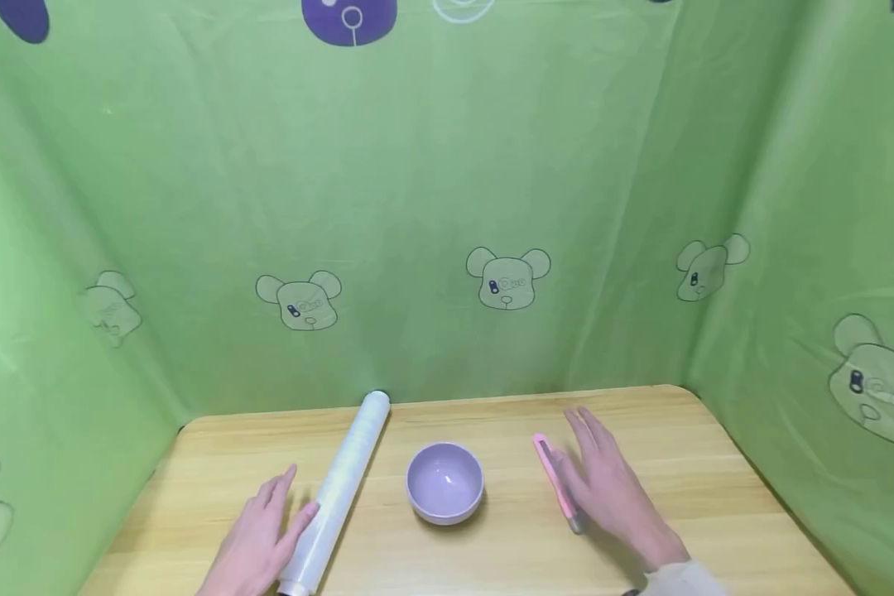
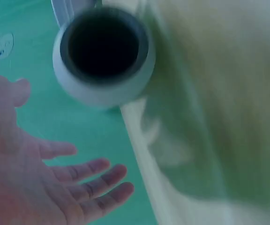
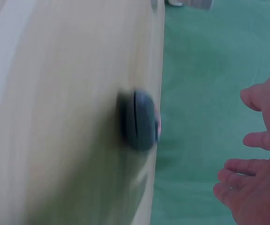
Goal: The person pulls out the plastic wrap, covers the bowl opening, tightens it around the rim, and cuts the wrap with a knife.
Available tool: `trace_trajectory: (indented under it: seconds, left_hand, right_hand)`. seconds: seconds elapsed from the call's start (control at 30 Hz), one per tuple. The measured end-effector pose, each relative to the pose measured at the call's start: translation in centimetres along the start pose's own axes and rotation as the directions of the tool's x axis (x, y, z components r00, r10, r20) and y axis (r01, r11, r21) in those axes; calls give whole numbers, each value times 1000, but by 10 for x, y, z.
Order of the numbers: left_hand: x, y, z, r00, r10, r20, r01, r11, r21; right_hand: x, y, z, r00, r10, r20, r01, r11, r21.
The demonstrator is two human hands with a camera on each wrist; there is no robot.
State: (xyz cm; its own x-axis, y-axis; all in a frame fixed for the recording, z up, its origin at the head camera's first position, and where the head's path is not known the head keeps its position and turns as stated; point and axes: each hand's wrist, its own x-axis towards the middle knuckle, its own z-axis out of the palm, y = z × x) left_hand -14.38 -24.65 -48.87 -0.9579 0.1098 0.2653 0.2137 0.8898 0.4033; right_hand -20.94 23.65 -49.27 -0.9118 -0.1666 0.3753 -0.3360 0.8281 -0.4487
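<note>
A roll of cling film (image 1: pixel 340 488) lies slantwise on the table, left of a small purple bowl (image 1: pixel 444 483). Beside the roll is my left hand (image 1: pixel 257 534), fingers spread and thumb over the roll's edge; whether the thumb touches it I cannot tell. The left wrist view shows the roll's hollow end (image 2: pixel 104 47) and the same hand with relaxed fingers. Right of the bowl lies a pink utility knife (image 1: pixel 555 478) with a grey end. My right hand (image 1: pixel 614 488) hovers close on its right side, fingers extended, holding nothing. In the right wrist view the knife's dark end (image 3: pixel 142 120) faces the camera.
The wooden table (image 1: pixel 507 559) has rounded back corners. Green cloth (image 1: pixel 402 182) printed with bear heads hangs behind it and along both sides. The bowl stands upright between the roll and the knife.
</note>
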Motion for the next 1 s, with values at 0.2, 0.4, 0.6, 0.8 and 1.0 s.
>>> trace_trajectory:
  seconds: [0.2,0.4,0.6,0.8,1.0]
  left_hand:
    - [-9,7,12,996,-76,48,78,996,-36]
    - [-9,13,21,982,-163,93,167,985,-41]
    - [-8,15,22,966,-193,171,212,972,-98]
    - [-10,10,24,969,-155,193,193,961,-199]
    - [-13,5,28,976,-136,170,176,952,-250]
  right_hand:
    - [2,-16,20,1000,-8,-23,9,998,65]
    - [6,-36,37,998,-55,-14,57,988,144]
    - [7,-51,50,1000,-21,21,16,978,207]
    - [8,-67,63,992,63,106,-99,920,380]
    - [13,-83,71,987,48,156,-122,851,511]
